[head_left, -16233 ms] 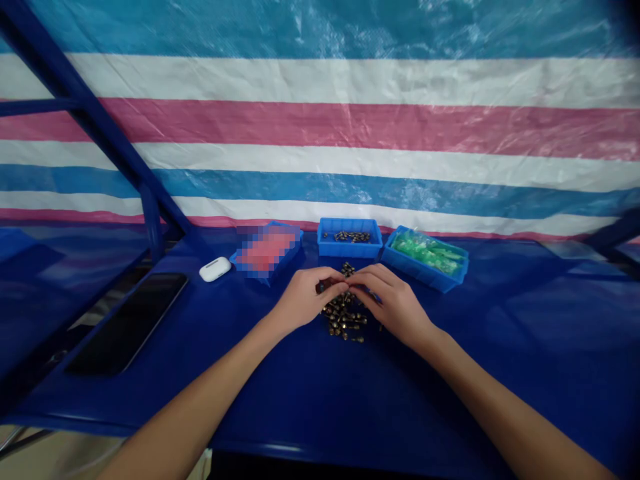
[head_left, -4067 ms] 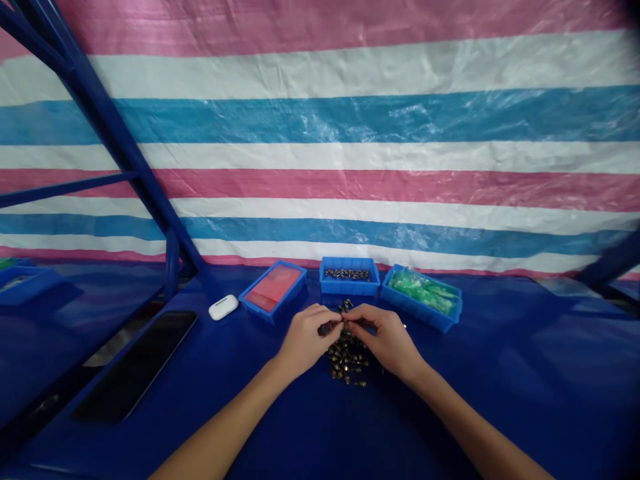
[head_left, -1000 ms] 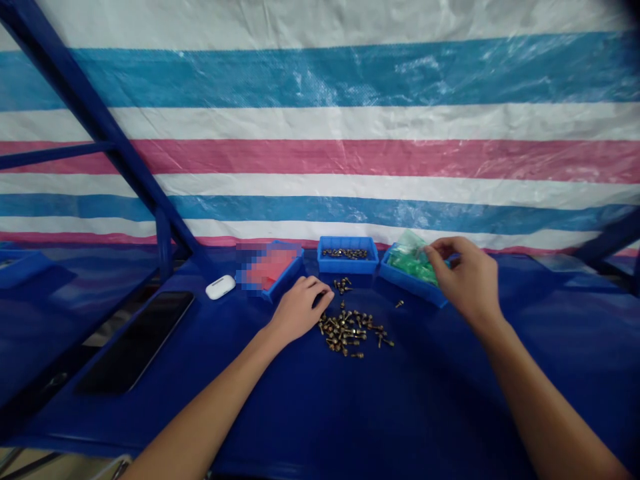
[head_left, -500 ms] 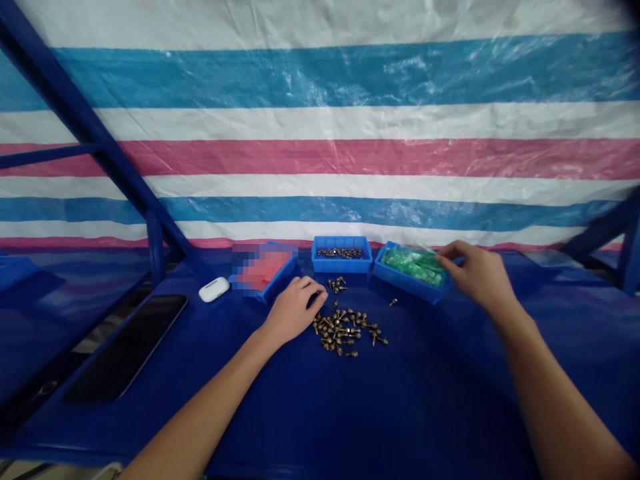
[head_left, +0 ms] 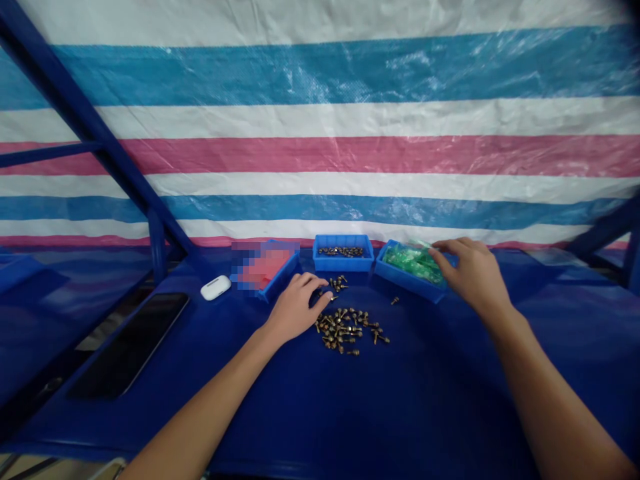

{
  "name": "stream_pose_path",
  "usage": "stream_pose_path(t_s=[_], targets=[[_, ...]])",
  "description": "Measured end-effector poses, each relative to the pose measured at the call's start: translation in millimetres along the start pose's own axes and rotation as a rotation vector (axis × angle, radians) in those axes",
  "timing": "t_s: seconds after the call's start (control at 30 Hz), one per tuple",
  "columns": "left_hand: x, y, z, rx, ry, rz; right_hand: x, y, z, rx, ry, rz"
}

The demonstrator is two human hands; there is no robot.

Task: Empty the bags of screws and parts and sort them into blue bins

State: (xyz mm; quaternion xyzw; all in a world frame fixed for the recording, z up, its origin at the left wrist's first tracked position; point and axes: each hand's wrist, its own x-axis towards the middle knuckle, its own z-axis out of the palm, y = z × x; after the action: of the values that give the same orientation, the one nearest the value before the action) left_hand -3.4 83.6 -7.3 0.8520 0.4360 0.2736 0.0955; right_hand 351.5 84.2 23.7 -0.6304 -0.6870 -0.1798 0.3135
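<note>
My left hand (head_left: pixel 296 308) is above the blue table, thumb and fingers curled together, with a small brass-coloured screw (head_left: pixel 335 297) at its fingertips. Just below and to the right is a loose pile of similar screws (head_left: pixel 345 327). A smaller cluster (head_left: pixel 339 283) lies beyond it. Over the right-hand blue bin (head_left: pixel 407 283), my right hand (head_left: pixel 467 272) pinches the edge of a clear plastic bag (head_left: pixel 421 245). Green-printed clear bags (head_left: pixel 413 261) fill that bin. The middle blue bin (head_left: pixel 344 263) holds more screws.
A blue bin (head_left: pixel 280 283) with red contents, partly pixelated, stands left of the middle one. Farther left are a white earbud case (head_left: pixel 216 287) and a black phone (head_left: pixel 131 347). A single screw (head_left: pixel 395 301) lies before the right bin. Striped sheeting (head_left: pixel 320 157) hangs behind.
My right hand has shifted slightly left, and the clear bag's edge now rises above the green ones. A screw now shows at my left fingertips, which have hardly moved.
</note>
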Motion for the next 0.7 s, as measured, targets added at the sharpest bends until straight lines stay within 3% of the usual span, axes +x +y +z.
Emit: stream_pose_path(t_s=[0.2, 0.3, 0.4, 0.53, 0.7], targets=[[-0.8, 9.4, -4.5, -0.058, -0.156, 0.042, 1.1, -44.6, -21.2, -0.101, 0.068, 0.000], [-2.0, 10.5, -5.0, -0.063, -0.275, 0.043, -3.9, -69.2, -27.6, 0.052, -0.320, -0.119], [-3.1, 10.1, -5.6, -0.066, -0.352, 0.033, -15.6, -80.4, -15.4, -0.002, -0.632, -0.131], [-3.7, 8.8, -7.1, -0.081, -0.439, 0.046, -26.7, -86.5, 9.3, -0.044, -0.728, -0.133], [-3.6, 8.3, -11.2, -0.111, -0.504, 0.094, -26.2, -109.0, 15.0, 0.296, -0.701, -0.226]])
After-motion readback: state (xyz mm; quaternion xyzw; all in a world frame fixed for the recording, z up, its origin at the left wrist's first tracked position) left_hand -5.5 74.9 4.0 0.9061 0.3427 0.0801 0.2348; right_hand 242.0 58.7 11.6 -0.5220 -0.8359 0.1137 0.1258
